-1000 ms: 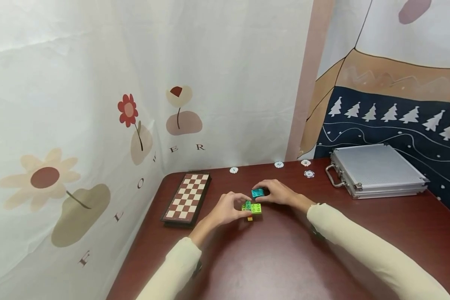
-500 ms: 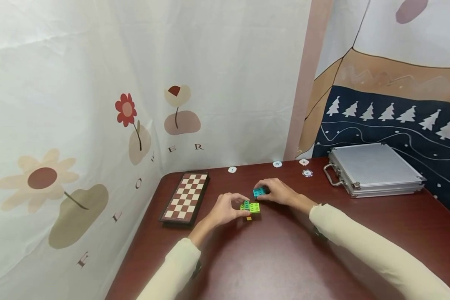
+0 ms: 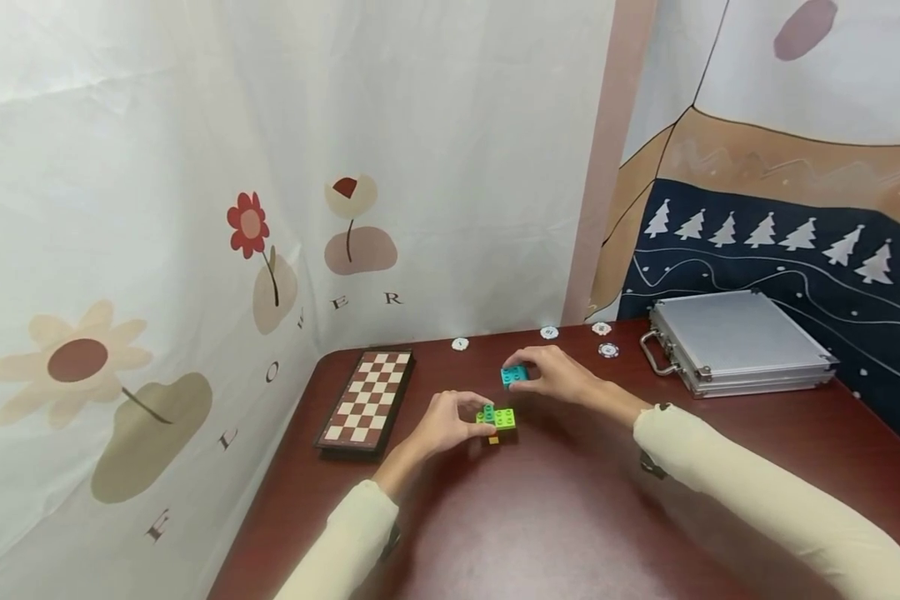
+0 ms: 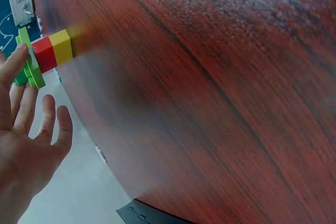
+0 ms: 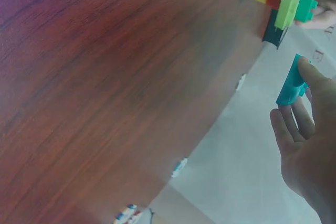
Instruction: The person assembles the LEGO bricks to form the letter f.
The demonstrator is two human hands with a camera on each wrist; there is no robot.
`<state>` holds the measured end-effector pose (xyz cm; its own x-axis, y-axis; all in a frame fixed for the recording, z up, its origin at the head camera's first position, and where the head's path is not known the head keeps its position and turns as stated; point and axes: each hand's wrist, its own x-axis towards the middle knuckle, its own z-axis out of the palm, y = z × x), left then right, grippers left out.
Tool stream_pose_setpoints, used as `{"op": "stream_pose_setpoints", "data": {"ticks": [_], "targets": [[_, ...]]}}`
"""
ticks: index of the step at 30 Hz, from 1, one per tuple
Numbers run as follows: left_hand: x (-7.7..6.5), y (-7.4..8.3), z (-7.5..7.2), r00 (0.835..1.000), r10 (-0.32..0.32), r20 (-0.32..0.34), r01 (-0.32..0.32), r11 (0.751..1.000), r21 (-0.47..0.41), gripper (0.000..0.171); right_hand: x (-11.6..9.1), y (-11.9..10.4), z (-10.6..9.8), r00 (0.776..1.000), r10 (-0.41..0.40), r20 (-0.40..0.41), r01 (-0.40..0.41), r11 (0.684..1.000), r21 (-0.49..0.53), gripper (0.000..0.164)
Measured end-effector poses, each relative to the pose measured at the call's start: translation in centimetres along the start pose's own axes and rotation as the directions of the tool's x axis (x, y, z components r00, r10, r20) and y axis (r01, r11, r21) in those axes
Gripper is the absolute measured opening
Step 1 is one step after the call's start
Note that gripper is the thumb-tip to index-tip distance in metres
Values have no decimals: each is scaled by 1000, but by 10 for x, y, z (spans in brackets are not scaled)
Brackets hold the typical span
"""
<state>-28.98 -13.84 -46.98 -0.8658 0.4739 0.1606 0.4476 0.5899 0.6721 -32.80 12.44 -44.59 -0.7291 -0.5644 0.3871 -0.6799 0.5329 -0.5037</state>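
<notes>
Head: hands (image 3: pixel 447 421) pinch brick stack (image 3: pixel 506 419), turquoise brick (image 3: pixel 511 377).

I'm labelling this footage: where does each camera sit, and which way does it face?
Head: worn on the head, facing forward and down at the table; the left hand, right hand and sleeves show.
Left wrist: worn there, facing table and brick stack; left hand shows.
Right wrist: worn there, facing table and turquoise brick; both hands show.
Shared: the brick stack, in both wrist views.
</notes>
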Motion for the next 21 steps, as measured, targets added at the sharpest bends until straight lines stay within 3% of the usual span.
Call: {"op": "stream_pose_setpoints", "data": {"ticks": [10, 21], "targets": [[0, -1, -1, 1000, -1, 4, 1, 1000, 6, 37, -6, -22, -4, 999, -25, 30, 24, 999, 22, 30], [-1, -1, 0, 1000, -10, 6, 10, 1000, -26, 43, -8, -36, 11, 991, -133, 31, 132, 990, 47, 31]]}}
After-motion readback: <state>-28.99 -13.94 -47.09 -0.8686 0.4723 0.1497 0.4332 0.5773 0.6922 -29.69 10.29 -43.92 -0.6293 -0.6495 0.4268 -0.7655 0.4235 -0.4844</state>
